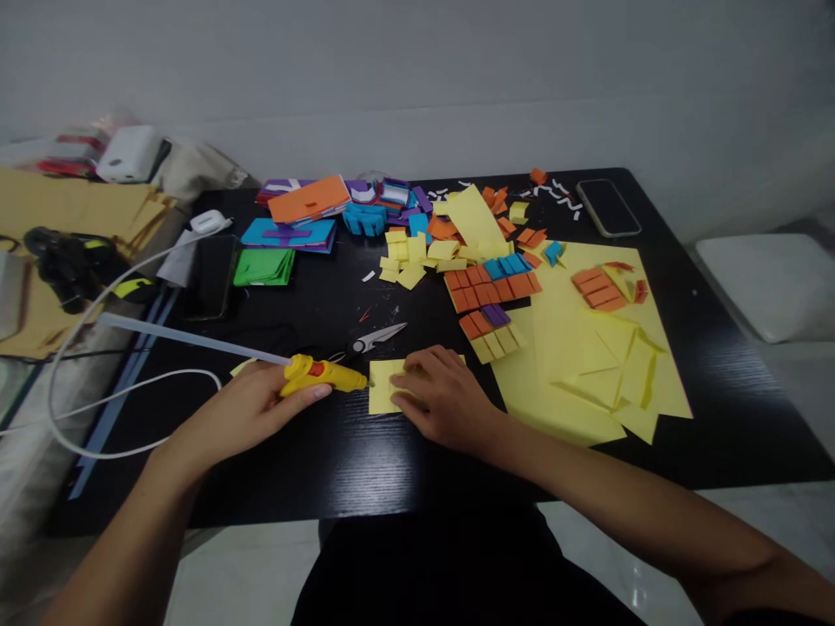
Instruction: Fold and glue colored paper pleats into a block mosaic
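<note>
Dark clothing (pixel 444 574) lies nearest. The left hand (pixel 261 398) wraps a smooth yellow plastic glue gun (pixel 334 375), long axis sideways, nozzle (pixel 362 382) pointing right at flat, rectangular paper (pixel 382 388) on the glossy, grained desk (pixel 365 478); the right hand (pixel 447 398), fingers bent and spread, rests on that paper. Beyond lie metal scissors (pixel 379 337).

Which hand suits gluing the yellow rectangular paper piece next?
Likely the left hand: it holds the yellow plastic glue gun, nozzle near the yellow paper. The right hand rests on the paper.
</note>
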Action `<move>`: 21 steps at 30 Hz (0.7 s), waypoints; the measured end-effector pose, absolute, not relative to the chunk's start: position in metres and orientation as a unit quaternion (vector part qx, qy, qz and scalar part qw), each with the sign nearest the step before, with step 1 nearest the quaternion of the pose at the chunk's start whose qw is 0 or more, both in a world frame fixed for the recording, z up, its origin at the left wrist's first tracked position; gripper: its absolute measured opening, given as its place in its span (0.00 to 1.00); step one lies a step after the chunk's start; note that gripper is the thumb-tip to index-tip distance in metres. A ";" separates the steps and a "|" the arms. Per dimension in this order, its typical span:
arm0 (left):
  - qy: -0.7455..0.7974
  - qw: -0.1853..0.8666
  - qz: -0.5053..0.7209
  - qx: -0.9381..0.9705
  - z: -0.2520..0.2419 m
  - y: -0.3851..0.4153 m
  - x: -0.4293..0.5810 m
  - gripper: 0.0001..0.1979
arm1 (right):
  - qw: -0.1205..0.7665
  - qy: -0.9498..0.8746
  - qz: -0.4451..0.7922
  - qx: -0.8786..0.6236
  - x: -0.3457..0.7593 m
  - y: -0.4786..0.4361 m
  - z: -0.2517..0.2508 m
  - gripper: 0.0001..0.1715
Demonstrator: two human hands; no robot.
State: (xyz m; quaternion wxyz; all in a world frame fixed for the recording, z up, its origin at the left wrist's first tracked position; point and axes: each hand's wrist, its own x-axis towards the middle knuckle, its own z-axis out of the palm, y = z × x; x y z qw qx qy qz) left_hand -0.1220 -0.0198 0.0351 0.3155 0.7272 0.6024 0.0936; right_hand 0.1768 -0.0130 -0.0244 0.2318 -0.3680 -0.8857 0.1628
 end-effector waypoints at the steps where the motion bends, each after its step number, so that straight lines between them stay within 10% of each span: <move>1: 0.602 0.313 0.073 0.731 0.035 -0.022 -0.123 0.23 | 0.234 -0.885 0.164 -0.368 0.177 -0.013 -0.025 0.08; 21: 0.579 0.322 0.058 0.747 0.038 -0.034 -0.106 0.26 | 0.266 -0.856 0.215 -0.387 0.176 -0.005 -0.032 0.04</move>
